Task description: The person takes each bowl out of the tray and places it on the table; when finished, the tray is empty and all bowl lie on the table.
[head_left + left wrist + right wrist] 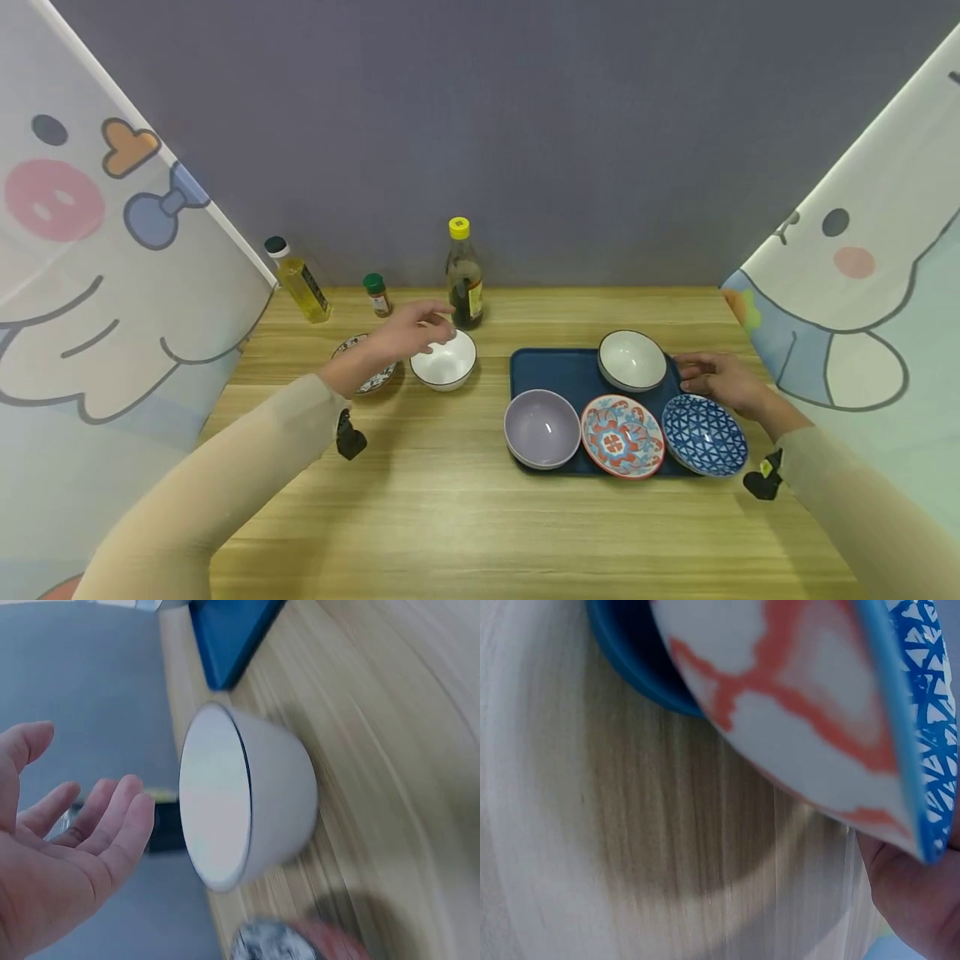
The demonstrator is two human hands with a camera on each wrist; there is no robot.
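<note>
My left hand (416, 332) reaches over a white bowl with a dark rim (442, 362). In the left wrist view its fingers (124, 825) are spread and relaxed, holding nothing, beside that bowl (281, 795). My right hand (716, 382) is at the right side of a blue tray (558, 367), between another white bowl (632, 362) and a blue-and-white patterned bowl (705, 435). Its fingers point left, loosely bent, with nothing seen in them. In the right wrist view the patterned bowl (802, 697), orange and white outside, hides most of the hand.
A lilac bowl (542, 429) and a red-and-blue patterned bowl (622, 437) sit at the tray's front. A dark sauce bottle (465, 287), a green-capped spice jar (377, 296) and an oil bottle (302, 286) stand behind. A patterned dish (375, 381) is partly under my left arm.
</note>
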